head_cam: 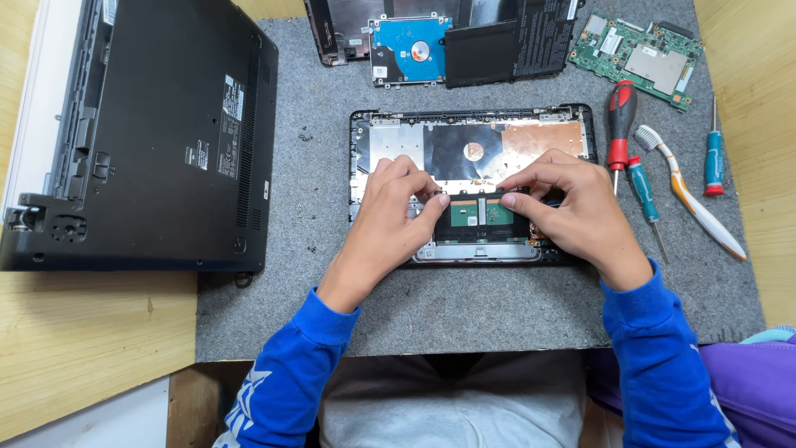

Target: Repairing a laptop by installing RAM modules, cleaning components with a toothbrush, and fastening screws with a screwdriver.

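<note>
An opened laptop palm-rest shell (473, 124) lies on a grey felt mat (464, 307), metal and copper-coloured shielding showing inside. Near its front edge sits the touchpad's small green circuit board (477, 217). My left hand (390, 220) rests on the shell's left part, thumb tip pressing at the board's left end. On the right, my right hand (572, 207) has its fingertips pinched at the board's right end. Whether either hand grips a small part is hidden by the fingers.
A closed black laptop (157, 124) lies bottom-up at left. At the back are a blue hard drive (410, 46), a black battery (514, 41) and a green mainboard (647, 58). A red screwdriver (620, 124), two teal screwdrivers (643, 187) and a toothbrush (688, 195) lie right. Loose screws (305, 133).
</note>
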